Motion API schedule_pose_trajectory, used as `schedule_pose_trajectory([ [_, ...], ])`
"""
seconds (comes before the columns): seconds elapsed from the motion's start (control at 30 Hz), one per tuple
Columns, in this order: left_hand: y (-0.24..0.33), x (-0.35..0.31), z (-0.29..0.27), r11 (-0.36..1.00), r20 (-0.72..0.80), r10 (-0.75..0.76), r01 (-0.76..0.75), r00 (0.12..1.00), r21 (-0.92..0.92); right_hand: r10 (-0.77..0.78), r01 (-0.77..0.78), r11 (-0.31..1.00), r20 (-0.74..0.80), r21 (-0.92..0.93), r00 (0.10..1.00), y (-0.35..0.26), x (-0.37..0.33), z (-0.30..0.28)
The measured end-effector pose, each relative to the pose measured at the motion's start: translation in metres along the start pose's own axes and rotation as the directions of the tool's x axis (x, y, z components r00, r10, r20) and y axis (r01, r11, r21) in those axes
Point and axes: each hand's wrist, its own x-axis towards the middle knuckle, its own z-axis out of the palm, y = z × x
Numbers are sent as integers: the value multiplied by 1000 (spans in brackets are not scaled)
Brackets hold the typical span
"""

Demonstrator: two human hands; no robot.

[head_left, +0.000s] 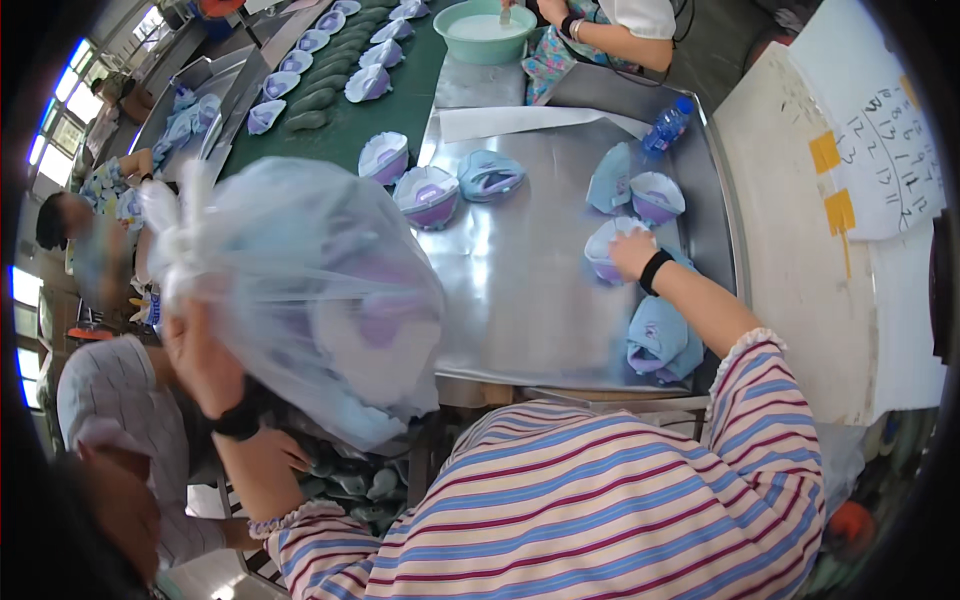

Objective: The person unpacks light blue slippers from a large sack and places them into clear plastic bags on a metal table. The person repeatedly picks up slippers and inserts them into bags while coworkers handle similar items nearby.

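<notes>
My left hand [203,355] grips a clear plastic bag [330,270] near its knotted top. Through the film I make out blue, purple and white shoe uppers, blurred by motion. On the metal table [520,300], my right hand [632,254] has its fingers closed on the rim of a purple and white shoe upper [602,250]. Just beyond it sit another purple upper [658,198] and a light blue one [609,180]. Closer to me, a stack of blue uppers [660,338] lies at the table's right edge. Further uppers [427,196] stand near the table's far left.
A green belt [255,150] carries rows of uppers and dark green shoe lasts [325,80]. A blue bottle [668,126] stands at the far right corner. Across the table, a person works by a green basin [485,32]. Another person [120,430] is close on my left.
</notes>
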Motion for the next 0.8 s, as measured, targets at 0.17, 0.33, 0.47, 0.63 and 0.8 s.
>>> schedule_pose_trajectory([
  [0.17, 53, -37, -38, 592, 90, 444, -368, 891, 718, -285, 575, 748, -621, 333, 730, -129, 38, -82],
  [0.33, 51, -72, 4, 960, -341, 278, -248, 898, 129, -732, 762, 602, -547, -239, 406, -296, 62, -106],
  [0.47, 34, -75, 15, 963, -289, 142, -64, 947, 262, -594, 688, 714, -637, -134, 492, -320, 140, -60],
  [0.63, 9, -79, 34, 994, -166, -68, 81, 984, 68, -194, 216, 971, -199, 98, 961, -172, 178, -78],
  [0.8, 5, -48, 69, 997, 70, -41, 37, 997, 64, -241, 347, 915, -413, 203, 878, -34, 127, -47],
])
